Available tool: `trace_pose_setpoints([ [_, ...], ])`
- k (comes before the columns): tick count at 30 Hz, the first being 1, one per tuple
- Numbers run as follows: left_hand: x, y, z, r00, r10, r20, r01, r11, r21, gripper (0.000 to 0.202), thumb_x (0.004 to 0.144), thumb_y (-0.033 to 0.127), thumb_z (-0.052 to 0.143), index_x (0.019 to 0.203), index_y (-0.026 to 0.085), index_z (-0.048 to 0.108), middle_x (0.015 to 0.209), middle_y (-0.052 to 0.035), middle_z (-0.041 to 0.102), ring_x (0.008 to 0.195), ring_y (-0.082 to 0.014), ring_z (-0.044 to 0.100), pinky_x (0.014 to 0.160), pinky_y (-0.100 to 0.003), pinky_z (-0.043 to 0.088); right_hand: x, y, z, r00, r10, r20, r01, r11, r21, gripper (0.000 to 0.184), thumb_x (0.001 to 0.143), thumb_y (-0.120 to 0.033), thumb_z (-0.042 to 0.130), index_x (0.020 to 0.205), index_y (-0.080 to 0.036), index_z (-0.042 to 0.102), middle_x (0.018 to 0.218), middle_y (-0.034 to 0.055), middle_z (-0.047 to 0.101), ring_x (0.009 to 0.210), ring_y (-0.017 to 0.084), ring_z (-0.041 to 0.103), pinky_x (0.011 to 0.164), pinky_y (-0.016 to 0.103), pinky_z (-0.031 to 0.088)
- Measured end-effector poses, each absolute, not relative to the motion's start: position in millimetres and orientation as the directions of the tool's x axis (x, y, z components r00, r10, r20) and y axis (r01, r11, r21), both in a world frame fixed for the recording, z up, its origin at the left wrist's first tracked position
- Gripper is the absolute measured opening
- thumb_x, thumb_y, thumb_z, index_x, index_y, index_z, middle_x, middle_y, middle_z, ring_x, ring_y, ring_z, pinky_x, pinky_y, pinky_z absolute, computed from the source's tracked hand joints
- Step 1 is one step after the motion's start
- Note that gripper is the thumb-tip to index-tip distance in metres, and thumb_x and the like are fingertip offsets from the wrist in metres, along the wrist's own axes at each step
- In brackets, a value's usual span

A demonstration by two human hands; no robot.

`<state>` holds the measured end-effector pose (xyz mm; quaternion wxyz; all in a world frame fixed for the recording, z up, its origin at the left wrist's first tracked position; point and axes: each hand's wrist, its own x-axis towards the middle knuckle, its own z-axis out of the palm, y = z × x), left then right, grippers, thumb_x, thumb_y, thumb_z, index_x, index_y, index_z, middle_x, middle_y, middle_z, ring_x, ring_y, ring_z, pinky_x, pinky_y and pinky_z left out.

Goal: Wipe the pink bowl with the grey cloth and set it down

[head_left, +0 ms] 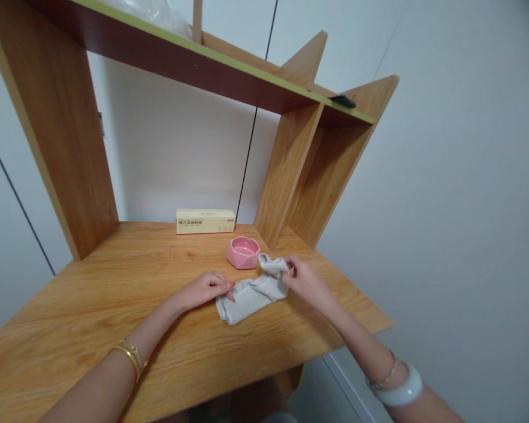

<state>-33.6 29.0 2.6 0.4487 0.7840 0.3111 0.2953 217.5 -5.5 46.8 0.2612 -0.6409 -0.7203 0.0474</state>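
A light grey cloth (253, 296) lies folded and rumpled on the wooden desk (167, 341). My left hand (211, 288) pinches its left end, fingertips and thumb pressed on the fabric. At the other end, my right hand (302, 279) grips the cloth, and a bunched fold there stands up off the desk. Just behind the cloth sits a pink faceted ashtray (243, 254), close to the raised fold; whether they touch I cannot tell.
A cream-coloured box (206, 222) with printed lettering stands at the desk's back. Wooden side panels (286, 176) hold up a shelf (229, 73) above. A dark flat object (342, 101) and clear plastic (154, 14) rest on it. The desk's right edge is near my right forearm.
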Motion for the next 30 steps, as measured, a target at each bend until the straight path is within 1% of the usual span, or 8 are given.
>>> trace_pose_setpoints([
  [4, -32, 30, 0, 0.64, 0.735, 0.225, 0.245, -0.473, 0.846, 0.04, 0.075, 0.053, 0.051, 0.065, 0.022, 0.074, 0.07, -0.0064, 0.064, 0.07, -0.0178, 0.055, 0.069, -0.026, 0.041, 262, 17, 51, 0.236, 0.972, -0.006, 0.7, -0.174, -0.693, 0.007, 0.07, -0.012, 0.048, 0.066, -0.015, 0.053, 0.058, 0.0007, 0.055, 0.05, 0.01, 0.048, 0.045, 0.021, 0.034],
  [7, -30, 30, -3, 0.639, 0.731, 0.238, 0.25, -0.491, 0.835, 0.039, 0.075, 0.053, 0.052, 0.065, 0.022, 0.074, 0.07, -0.0058, 0.065, 0.07, -0.0177, 0.055, 0.069, -0.026, 0.041, 281, 18, 41, 0.241, 0.934, -0.263, 0.587, -0.356, -0.727, 0.014, 0.074, -0.02, 0.051, 0.061, -0.015, 0.052, 0.055, 0.0013, 0.056, 0.043, 0.007, 0.046, 0.038, 0.019, 0.028],
  [10, -29, 30, -3, 0.636, 0.726, 0.26, 0.259, -0.519, 0.815, 0.037, 0.076, 0.05, 0.052, 0.065, 0.022, 0.073, 0.068, -0.0049, 0.064, 0.069, -0.0171, 0.056, 0.069, -0.026, 0.041, 287, 16, 29, 0.195, 0.923, -0.33, 0.541, -0.382, -0.749, 0.025, 0.075, -0.036, 0.057, 0.062, -0.014, 0.054, 0.059, 0.0022, 0.059, 0.039, 0.005, 0.043, 0.034, 0.018, 0.024],
  [12, -29, 29, -1, 0.61, 0.73, 0.309, 0.27, -0.557, 0.786, 0.032, 0.077, 0.047, 0.053, 0.07, 0.023, 0.073, 0.071, -0.0046, 0.065, 0.073, -0.018, 0.056, 0.073, -0.028, 0.041, 288, 17, 22, 0.201, 0.931, -0.306, 0.548, -0.366, -0.752, 0.03, 0.072, -0.041, 0.06, 0.06, -0.015, 0.052, 0.053, 0.0, 0.055, 0.036, 0.004, 0.039, 0.032, 0.018, 0.022],
  [17, -16, 27, 9, 0.622, 0.689, 0.372, 0.366, -0.676, 0.64, 0.028, 0.082, 0.038, 0.048, 0.097, 0.026, 0.068, 0.096, -0.0053, 0.063, 0.095, -0.0211, 0.051, 0.087, -0.034, 0.036, 287, 21, 10, 0.261, 0.94, -0.22, 0.523, -0.329, -0.786, 0.021, 0.07, -0.032, 0.063, 0.064, -0.017, 0.051, 0.04, -0.0066, 0.042, 0.032, 0.005, 0.033, 0.03, 0.017, 0.018],
  [23, 26, 28, 5, 0.756, 0.572, 0.318, 0.421, -0.797, 0.433, 0.034, 0.082, 0.02, 0.041, 0.107, 0.029, 0.063, 0.111, -0.002, 0.059, 0.1, -0.0215, 0.045, 0.091, -0.037, 0.031, 286, 24, 9, 0.278, 0.948, -0.157, 0.528, -0.287, -0.799, 0.01, 0.072, -0.024, 0.058, 0.07, -0.016, 0.052, 0.047, -0.0044, 0.047, 0.038, 0.007, 0.041, 0.034, 0.019, 0.024],
  [27, 43, 31, -4, 0.743, 0.618, 0.258, 0.497, -0.767, 0.407, 0.041, 0.073, 0.011, 0.044, 0.104, 0.029, 0.064, 0.106, -0.001, 0.06, 0.098, -0.0225, 0.045, 0.092, -0.04, 0.03, 270, 21, 26, 0.254, 0.964, 0.076, 0.586, -0.091, -0.805, 0.004, 0.07, -0.017, 0.054, 0.073, -0.016, 0.051, 0.066, 0.0021, 0.058, 0.056, 0.011, 0.052, 0.051, 0.022, 0.038],
  [30, 38, 37, -4, 0.696, 0.661, 0.28, 0.502, -0.727, 0.468, 0.041, 0.069, 0.011, 0.045, 0.102, 0.027, 0.065, 0.106, -0.002, 0.059, 0.1, -0.023, 0.045, 0.092, -0.039, 0.032, 240, 10, 42, 0.18, 0.94, 0.288, 0.731, 0.068, -0.679, 0.01, 0.069, -0.02, 0.055, 0.076, -0.018, 0.049, 0.072, 0.0026, 0.06, 0.066, 0.015, 0.055, 0.061, 0.025, 0.039],
])
